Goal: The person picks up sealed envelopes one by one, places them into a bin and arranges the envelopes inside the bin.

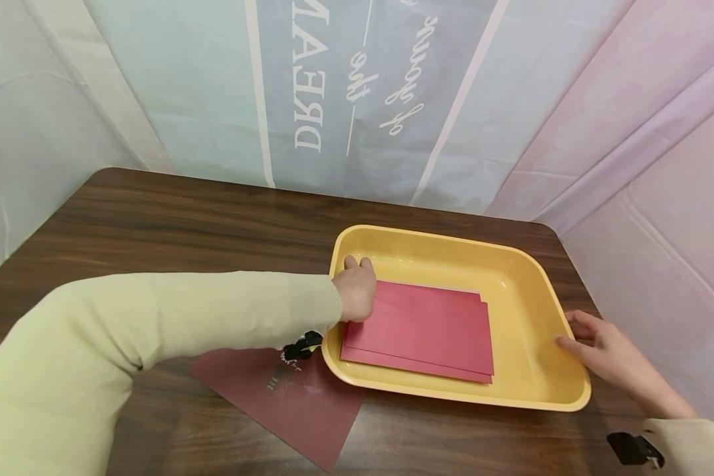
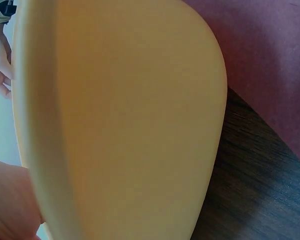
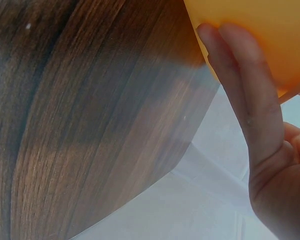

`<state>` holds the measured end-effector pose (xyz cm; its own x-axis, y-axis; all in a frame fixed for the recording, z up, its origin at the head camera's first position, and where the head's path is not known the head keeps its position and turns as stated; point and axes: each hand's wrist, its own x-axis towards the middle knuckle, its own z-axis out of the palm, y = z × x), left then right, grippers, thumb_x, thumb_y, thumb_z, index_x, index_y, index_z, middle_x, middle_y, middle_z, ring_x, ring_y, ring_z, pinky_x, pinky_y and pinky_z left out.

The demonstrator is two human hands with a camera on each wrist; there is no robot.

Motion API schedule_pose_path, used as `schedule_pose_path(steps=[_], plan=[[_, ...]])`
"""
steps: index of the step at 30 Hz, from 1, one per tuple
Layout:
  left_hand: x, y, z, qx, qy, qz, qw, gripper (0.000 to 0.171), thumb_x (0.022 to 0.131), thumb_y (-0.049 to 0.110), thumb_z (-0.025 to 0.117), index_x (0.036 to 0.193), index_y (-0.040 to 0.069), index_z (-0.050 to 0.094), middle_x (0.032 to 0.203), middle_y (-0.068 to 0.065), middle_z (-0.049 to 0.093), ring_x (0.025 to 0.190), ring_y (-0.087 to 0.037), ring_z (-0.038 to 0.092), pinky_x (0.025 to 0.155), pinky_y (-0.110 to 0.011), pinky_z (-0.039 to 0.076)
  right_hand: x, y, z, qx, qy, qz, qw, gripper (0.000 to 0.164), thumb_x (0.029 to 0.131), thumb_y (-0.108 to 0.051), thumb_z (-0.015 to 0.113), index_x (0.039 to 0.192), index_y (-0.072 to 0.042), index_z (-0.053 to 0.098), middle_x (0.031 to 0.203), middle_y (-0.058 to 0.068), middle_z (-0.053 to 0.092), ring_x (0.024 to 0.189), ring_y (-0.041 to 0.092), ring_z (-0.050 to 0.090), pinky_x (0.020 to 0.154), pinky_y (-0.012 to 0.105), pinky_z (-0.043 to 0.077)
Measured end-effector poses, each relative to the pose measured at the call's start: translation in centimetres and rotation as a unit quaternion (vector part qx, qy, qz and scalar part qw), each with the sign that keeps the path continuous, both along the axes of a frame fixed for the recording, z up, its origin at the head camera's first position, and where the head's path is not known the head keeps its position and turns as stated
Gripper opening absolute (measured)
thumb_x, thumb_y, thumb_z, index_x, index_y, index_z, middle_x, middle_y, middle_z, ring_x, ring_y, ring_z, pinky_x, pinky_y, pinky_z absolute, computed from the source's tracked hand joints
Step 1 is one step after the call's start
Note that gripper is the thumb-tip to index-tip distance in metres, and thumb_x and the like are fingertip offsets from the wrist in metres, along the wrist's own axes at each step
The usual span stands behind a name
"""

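Note:
A yellow plastic tray (image 1: 523, 330) stands on the table with several red paper sheets (image 1: 422, 330), perhaps envelopes, stacked inside it. My left hand (image 1: 356, 291) reaches over the tray's left rim and lies at the upper left corner of the sheets. Its fingertips are hidden, so I cannot tell whether it pinches paper. At the right end my right hand (image 1: 597, 347) grips the rim, thumb inside and fingers against the outer wall. The right wrist view shows those fingers (image 3: 250, 75) along the yellow wall.
A darker red printed sheet (image 1: 297, 410) lies on the wooden table (image 1: 214, 231), partly under the tray's left front corner. Behind the table hangs a pale cloth backdrop (image 1: 363, 86) with lettering. The table's right edge runs close by the right hand.

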<state>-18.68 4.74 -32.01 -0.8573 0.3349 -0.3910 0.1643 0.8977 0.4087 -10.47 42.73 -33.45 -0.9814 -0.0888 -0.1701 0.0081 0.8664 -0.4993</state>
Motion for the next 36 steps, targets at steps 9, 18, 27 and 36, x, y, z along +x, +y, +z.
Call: schedule_pose_path(steps=[9, 18, 27, 36], plan=[[0.2, -0.5, 0.9, 0.021, 0.006, -0.001, 0.9998, 0.056, 0.09, 0.008, 0.057, 0.135, -0.007, 0.028, 0.113, -0.022, 0.037, 0.055, -0.018, 0.051, 0.046, -0.023, 0.041, 0.0, -0.1, 0.0, -0.005, 0.004, 0.002, 1.0, 0.034, 0.094, -0.013, 0.059, 0.12, 0.008, 0.049, 0.105, 0.031, 0.065, 0.071, -0.004, 0.063, 0.059, 0.021, 0.05], [-0.2, -3.0, 2.1, 0.147, 0.021, 0.011, 0.9888, 0.045, 0.083, 0.0, 0.057, 0.124, -0.003, 0.038, 0.117, -0.02, 0.036, 0.076, -0.027, 0.053, 0.056, -0.027, 0.047, 0.0, -0.1, -0.2, -0.014, 0.015, 0.008, 1.0, 0.033, 0.094, -0.011, 0.059, 0.119, 0.008, 0.049, 0.103, 0.03, 0.066, 0.071, -0.005, 0.062, 0.058, 0.021, 0.05], [0.2, -5.5, 1.5, 0.205, 0.068, 0.052, 0.975, 0.024, 0.093, 0.015, 0.054, 0.111, 0.005, 0.042, 0.109, -0.013, 0.039, 0.084, -0.025, 0.049, 0.072, -0.032, 0.046, 0.0, -0.1, -0.2, -0.005, 0.022, 0.008, 1.0, 0.034, 0.093, -0.011, 0.06, 0.119, 0.008, 0.05, 0.102, 0.03, 0.066, 0.07, -0.005, 0.062, 0.058, 0.02, 0.05], [0.8, -7.5, 0.3, 0.224, 0.09, 0.076, 0.9674, 0.021, 0.095, 0.018, 0.048, 0.108, 0.002, 0.042, 0.106, -0.014, 0.036, 0.08, -0.026, 0.048, 0.073, -0.034, 0.044, 0.0, -0.1, -0.2, -0.008, 0.035, 0.015, 0.999, 0.031, 0.093, -0.009, 0.06, 0.118, 0.008, 0.051, 0.1, 0.029, 0.067, 0.069, -0.005, 0.061, 0.057, 0.02, 0.05]])
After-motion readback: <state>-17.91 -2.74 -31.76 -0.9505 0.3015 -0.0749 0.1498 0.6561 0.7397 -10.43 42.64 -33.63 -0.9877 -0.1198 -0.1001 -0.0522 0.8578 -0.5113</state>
